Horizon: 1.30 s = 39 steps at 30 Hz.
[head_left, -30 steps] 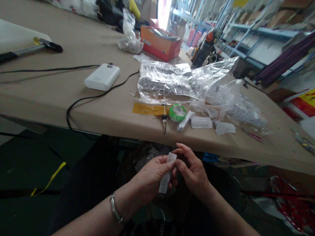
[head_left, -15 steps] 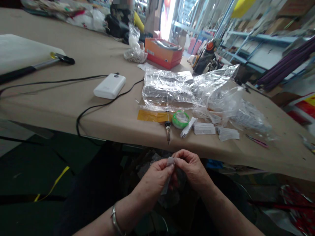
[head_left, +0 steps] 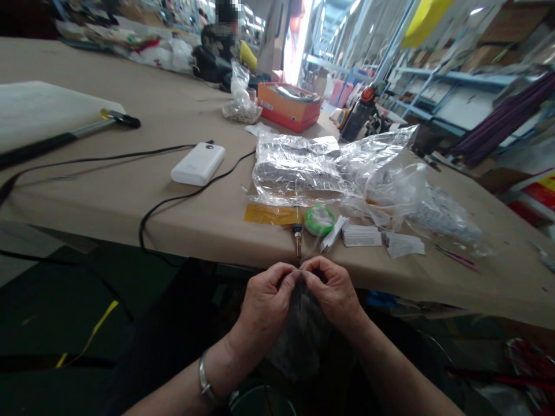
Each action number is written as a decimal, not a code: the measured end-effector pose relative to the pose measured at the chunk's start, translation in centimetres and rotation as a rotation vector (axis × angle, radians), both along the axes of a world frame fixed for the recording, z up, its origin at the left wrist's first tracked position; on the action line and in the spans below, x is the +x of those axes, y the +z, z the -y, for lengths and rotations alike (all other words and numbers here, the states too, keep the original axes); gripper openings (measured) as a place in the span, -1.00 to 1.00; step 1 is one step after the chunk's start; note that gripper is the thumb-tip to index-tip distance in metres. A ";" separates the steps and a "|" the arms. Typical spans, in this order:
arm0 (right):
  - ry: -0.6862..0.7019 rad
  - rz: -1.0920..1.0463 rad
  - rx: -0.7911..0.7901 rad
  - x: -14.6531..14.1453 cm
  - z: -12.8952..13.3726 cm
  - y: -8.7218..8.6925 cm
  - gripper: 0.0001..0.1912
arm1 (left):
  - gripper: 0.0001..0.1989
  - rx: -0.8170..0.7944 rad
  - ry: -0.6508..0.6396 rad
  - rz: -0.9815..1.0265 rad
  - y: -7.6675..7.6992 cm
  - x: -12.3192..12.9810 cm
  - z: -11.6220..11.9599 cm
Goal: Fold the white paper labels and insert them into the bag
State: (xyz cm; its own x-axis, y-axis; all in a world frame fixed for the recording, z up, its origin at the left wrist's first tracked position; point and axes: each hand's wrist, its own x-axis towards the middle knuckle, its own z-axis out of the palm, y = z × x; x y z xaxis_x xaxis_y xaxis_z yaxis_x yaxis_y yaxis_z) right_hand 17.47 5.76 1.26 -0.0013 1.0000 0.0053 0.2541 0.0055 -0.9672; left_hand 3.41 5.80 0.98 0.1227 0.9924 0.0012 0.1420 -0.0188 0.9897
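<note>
My left hand (head_left: 269, 293) and my right hand (head_left: 332, 289) meet just in front of the table edge, thumbs and forefingers pinched together. Whatever lies between the fingertips is too small and covered to make out. Right above the fingertips, the metal tip of a soldering-iron-like tool (head_left: 297, 240) juts over the edge. Beside that tool are a green round container (head_left: 319, 220) with whitish contents, a folded white strip bundle (head_left: 333, 234) and two stacks of white printed labels (head_left: 362, 236). Greyish clear plastic (head_left: 299, 341) shows below my hands; whether they touch it I cannot tell.
Clear plastic bags (head_left: 299, 167) lie behind the labels, with amber film (head_left: 271, 214) in front. A white power bank (head_left: 198, 164) with a black cable sits left. Tweezers (head_left: 457, 257) lie right. Farther back stand an orange box (head_left: 289, 107) and a dark bottle (head_left: 358, 115).
A whitish strip showed between my fingers before and is no longer visible there. My hands have moved up toward the tool's tip, fingertips now meeting just below it. The view has tilted slightly.
</note>
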 end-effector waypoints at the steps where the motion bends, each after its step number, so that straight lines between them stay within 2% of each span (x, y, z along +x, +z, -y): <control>1: -0.007 0.020 0.011 0.0 0.0 0.0 -0.84 | -0.84 0.012 0.001 -0.008 -0.1 0.0 -0.1; 8: -0.015 0.098 0.107 -0.1 -0.3 -0.1 -0.85 | -0.83 0.066 0.009 -0.040 -0.3 0.0 -0.4; 25: -0.042 0.129 0.164 -0.1 -0.7 -0.6 -0.87 | -0.82 0.079 0.008 -0.048 -0.1 0.2 -1.3; 29: -0.025 0.131 0.147 0.1 -0.2 -0.7 -0.86 | -0.81 0.084 -0.001 -0.074 0.2 0.1 -0.9; 32: 0.048 0.204 0.150 0.8 1.0 0.1 -0.87 | -0.81 0.082 -0.024 -0.084 0.2 -0.3 -0.2; 34: 0.098 0.314 0.218 1.6 1.6 1.1 -0.88 | -0.79 0.073 -0.041 -0.092 -0.4 -0.8 0.2; 37: 0.101 0.523 0.450 3.0 1.0 3.2 -0.86 | -0.79 0.067 -0.014 -0.126 -2.2 -1.6 0.0; 39: 0.050 0.689 0.611 3.8 -0.5 4.6 -0.88 | -0.75 0.089 0.073 -0.158 -3.4 -2.2 -0.4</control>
State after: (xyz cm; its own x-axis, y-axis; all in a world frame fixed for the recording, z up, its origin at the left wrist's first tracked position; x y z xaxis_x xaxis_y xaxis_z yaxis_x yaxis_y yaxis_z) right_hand 21.32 6.28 5.89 -0.2431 0.8221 0.5149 0.7583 0.4920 -0.4276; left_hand 1.23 6.17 -2.41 0.0558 0.9956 0.0755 0.2996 -0.0888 0.9499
